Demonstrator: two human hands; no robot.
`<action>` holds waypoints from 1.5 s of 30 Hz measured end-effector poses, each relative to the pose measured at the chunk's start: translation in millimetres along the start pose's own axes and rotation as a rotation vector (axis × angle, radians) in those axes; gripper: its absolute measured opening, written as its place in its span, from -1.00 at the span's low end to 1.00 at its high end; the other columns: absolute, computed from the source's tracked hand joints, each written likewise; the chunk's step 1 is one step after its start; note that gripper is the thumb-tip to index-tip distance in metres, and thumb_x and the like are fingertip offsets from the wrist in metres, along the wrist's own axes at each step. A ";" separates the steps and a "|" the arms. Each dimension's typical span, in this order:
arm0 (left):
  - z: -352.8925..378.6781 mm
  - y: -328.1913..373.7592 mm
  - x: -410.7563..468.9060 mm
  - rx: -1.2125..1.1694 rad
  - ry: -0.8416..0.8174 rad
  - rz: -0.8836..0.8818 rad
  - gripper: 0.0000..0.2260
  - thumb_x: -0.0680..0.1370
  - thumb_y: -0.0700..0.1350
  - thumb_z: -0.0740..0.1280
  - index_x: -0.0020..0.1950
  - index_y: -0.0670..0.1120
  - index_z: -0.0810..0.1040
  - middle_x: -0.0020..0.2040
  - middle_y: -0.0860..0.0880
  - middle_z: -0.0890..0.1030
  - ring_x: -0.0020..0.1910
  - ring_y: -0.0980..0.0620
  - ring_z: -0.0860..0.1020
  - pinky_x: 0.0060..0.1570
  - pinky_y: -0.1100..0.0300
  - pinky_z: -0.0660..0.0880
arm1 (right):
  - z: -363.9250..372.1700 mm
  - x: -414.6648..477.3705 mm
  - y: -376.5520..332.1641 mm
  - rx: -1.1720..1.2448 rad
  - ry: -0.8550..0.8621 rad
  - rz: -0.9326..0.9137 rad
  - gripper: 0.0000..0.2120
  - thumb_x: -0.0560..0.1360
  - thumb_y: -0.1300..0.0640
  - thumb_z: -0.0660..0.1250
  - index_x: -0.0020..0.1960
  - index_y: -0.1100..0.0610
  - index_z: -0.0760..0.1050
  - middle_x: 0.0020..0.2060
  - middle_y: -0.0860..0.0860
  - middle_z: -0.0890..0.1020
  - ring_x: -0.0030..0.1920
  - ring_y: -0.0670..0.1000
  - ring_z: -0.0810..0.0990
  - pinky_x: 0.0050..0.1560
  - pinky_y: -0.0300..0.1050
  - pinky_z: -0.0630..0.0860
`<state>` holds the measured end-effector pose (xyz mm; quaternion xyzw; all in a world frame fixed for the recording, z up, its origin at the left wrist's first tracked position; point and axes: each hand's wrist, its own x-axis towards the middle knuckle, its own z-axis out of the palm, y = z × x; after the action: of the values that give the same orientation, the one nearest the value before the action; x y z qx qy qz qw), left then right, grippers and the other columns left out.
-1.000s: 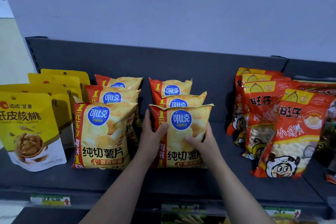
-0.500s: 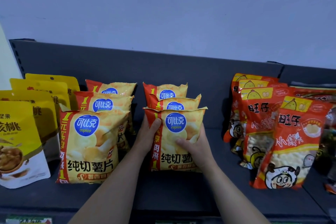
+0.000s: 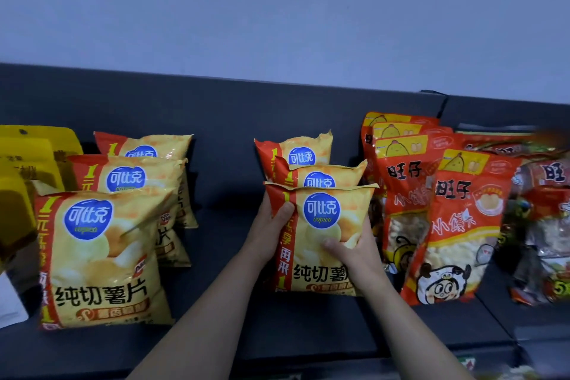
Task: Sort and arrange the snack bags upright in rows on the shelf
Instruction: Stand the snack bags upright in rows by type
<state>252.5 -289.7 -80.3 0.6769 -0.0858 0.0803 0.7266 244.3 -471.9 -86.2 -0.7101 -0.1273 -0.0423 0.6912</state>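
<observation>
A yellow-and-red chip bag with a blue round logo stands upright at the front of a middle row on the dark shelf. My left hand grips its left edge with the thumb on the front. My right hand holds its right side, thumb across the front. Two more chip bags stand behind it. A second row of three chip bags stands to the left, with a gap between the rows.
Yellow nut pouches stand at the far left edge. Red-and-orange snack bags stand in rows right of the held bag, nearly touching it. More red bags crowd the far right. A dark back panel rises behind.
Both hands have shifted the front middle chip bag to the right, away from the left chip row and close to the red bags. The camera has panned right too.
</observation>
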 end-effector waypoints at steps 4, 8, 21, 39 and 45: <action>7.7 -2.9 3.5 0.026 0.047 -0.012 -0.16 0.25 0.53 0.36 0.46 0.30 0.25 0.41 -0.05 0.45 0.28 -0.07 0.55 0.25 -0.21 0.48 | -11.5 -2.7 -6.2 -0.005 -0.005 -0.009 0.06 0.01 -0.34 0.62 0.39 -0.06 0.28 0.17 -0.02 0.63 0.16 0.05 0.64 0.11 0.14 0.60; 9.9 3.8 8.5 0.053 0.041 -0.022 -0.10 0.25 0.54 0.33 0.51 0.26 0.20 0.35 -0.03 0.53 0.24 -0.07 0.58 0.24 -0.22 0.48 | -14.8 5.0 -13.4 0.010 -0.040 -0.007 0.01 0.04 -0.28 0.63 0.38 -0.08 0.29 0.18 0.00 0.64 0.16 0.05 0.64 0.14 0.17 0.58; 14.6 6.4 -21.6 0.059 0.135 0.008 -0.18 0.30 0.46 0.39 0.46 0.14 0.30 0.31 -0.02 0.56 0.23 -0.07 0.58 0.20 -0.25 0.50 | -19.5 -17.2 -22.1 -0.082 0.031 -0.075 -0.08 0.07 -0.23 0.58 0.35 -0.28 0.24 0.16 -0.23 0.59 0.11 -0.25 0.60 -0.05 -0.31 0.58; -67.0 112.3 -149.2 0.625 0.801 0.645 -0.30 0.46 0.16 0.34 0.49 -0.17 0.29 0.40 0.02 0.34 0.40 -0.01 0.34 0.35 0.03 0.35 | 99.3 -77.6 -94.5 -0.521 0.031 -0.413 0.08 0.31 -0.32 0.46 0.59 0.05 -0.04 0.56 -0.12 0.03 0.55 -0.19 -0.07 0.54 -0.12 0.06; -142.0 92.3 -170.0 0.351 0.665 0.111 -0.03 0.31 0.29 0.44 0.57 0.00 0.06 0.50 0.00 0.25 0.38 0.05 0.39 0.12 0.21 0.52 | 182.0 -80.2 -73.5 -0.318 -0.288 -0.026 0.14 0.26 -0.29 0.50 0.59 -0.08 -0.13 0.57 -0.17 -0.03 0.53 -0.13 0.02 0.39 -0.15 0.14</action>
<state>68.0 -141.5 -40.3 0.7224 0.1335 0.3484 0.5821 128.3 -300.3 -41.2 -0.8073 -0.2259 0.0312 0.5442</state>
